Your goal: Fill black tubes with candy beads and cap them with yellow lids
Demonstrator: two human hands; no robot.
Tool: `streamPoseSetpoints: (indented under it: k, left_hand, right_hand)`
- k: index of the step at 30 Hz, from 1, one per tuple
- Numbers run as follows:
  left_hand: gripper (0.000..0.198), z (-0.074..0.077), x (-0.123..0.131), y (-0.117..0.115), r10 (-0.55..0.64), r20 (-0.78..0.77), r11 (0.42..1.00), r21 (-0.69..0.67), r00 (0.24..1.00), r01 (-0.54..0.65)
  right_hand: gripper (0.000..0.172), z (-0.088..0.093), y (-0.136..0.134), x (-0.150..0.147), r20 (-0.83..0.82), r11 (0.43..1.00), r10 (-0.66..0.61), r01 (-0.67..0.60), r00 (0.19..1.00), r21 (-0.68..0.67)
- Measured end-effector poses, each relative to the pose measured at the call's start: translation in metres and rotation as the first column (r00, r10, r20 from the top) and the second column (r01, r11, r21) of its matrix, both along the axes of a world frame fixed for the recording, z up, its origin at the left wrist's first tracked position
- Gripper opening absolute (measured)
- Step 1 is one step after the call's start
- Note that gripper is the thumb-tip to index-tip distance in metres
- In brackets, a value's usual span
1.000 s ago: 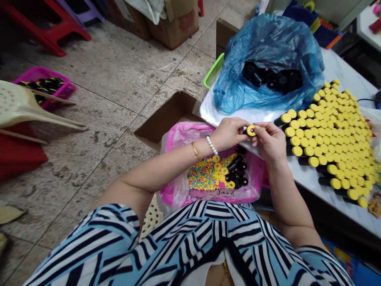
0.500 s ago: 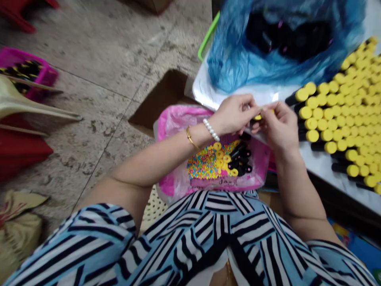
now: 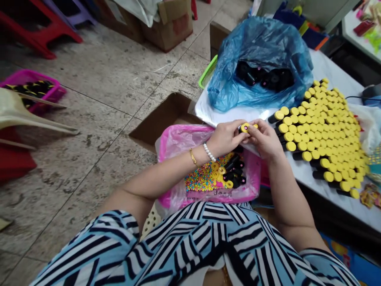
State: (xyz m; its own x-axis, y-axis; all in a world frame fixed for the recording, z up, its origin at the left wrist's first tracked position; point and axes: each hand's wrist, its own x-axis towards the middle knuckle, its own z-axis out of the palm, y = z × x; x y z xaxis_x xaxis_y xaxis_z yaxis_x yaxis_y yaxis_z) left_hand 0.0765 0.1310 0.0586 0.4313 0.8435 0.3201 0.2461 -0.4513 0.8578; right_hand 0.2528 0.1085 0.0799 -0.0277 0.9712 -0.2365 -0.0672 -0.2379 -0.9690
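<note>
Both hands pinch one yellow-capped tube above the lap tray.

Nearest, the pink tray rests on the lap at six o'clock of the hands. It holds coloured beads, yellow rings and black tubes, likely kept there so parts lie within easy reach. Just above it the left hand and right hand meet fingertip to fingertip, both closed on the yellow-capped tube. Its yellow end is turned up toward the eyes, seemingly for a steady two-sided hold. At three o'clock, capped tubes lie in tight rows on the table, ends aligned, apparently for compact stacking. At twelve o'clock a blue bag lies open around more black tubes.
</note>
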Motion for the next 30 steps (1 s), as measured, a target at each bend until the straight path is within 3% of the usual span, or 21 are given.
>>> streamPoseSetpoints:
  k: [5, 7, 11, 13, 19, 23, 27, 30]
  left_hand:
    - [0.013, 0.004, 0.001, 0.006, -0.031, -0.039, 0.999, -0.04, 0.999, 0.03]
    - [0.016, 0.002, 0.001, 0.007, -0.058, 0.012, 0.988, -0.14, 0.998, 0.059]
    - [0.041, -0.005, 0.001, 0.004, -0.1, 0.186, 0.89, -0.422, 0.977, 0.171]
    - [0.044, -0.008, 0.002, 0.003, -0.116, 0.249, 0.859, -0.46, 0.962, 0.223]
    - [0.036, -0.008, 0.0, 0.003, -0.152, 0.28, 0.867, -0.423, 0.948, 0.264]
    - [0.032, -0.006, -0.002, 0.002, -0.168, 0.201, 0.91, -0.345, 0.965, 0.23]
    - [0.033, 0.002, -0.004, 0.003, -0.126, 0.103, 0.951, -0.27, 0.987, 0.149]
    - [0.03, 0.008, -0.004, 0.007, -0.082, 0.082, 0.968, -0.229, 0.993, 0.098]
  right_hand:
    - [0.052, 0.003, 0.008, 0.0, -0.003, 1.0, 0.016, -0.016, 1.0, -0.021]
    - [0.053, 0.004, 0.008, -0.003, 0.005, 1.0, 0.0, 0.0, 1.0, -0.029]
    - [0.054, 0.001, 0.004, -0.007, 0.025, 0.999, -0.041, 0.041, 0.999, -0.033]
    - [0.048, -0.003, 0.002, -0.004, 0.003, 0.999, -0.053, 0.053, 0.999, 0.0]
    - [0.035, -0.004, 0.003, 0.015, -0.193, 0.998, -0.065, 0.06, 0.979, -0.031]
    - [0.045, 0.009, 0.012, 0.021, -0.214, 0.989, 0.016, -0.047, 0.977, -0.142]
    - [0.048, 0.026, 0.026, 0.01, -0.053, 0.95, 0.219, -0.225, 0.974, -0.215]
    - [0.041, 0.026, 0.028, -0.003, 0.139, 0.977, 0.186, -0.168, 0.973, -0.132]
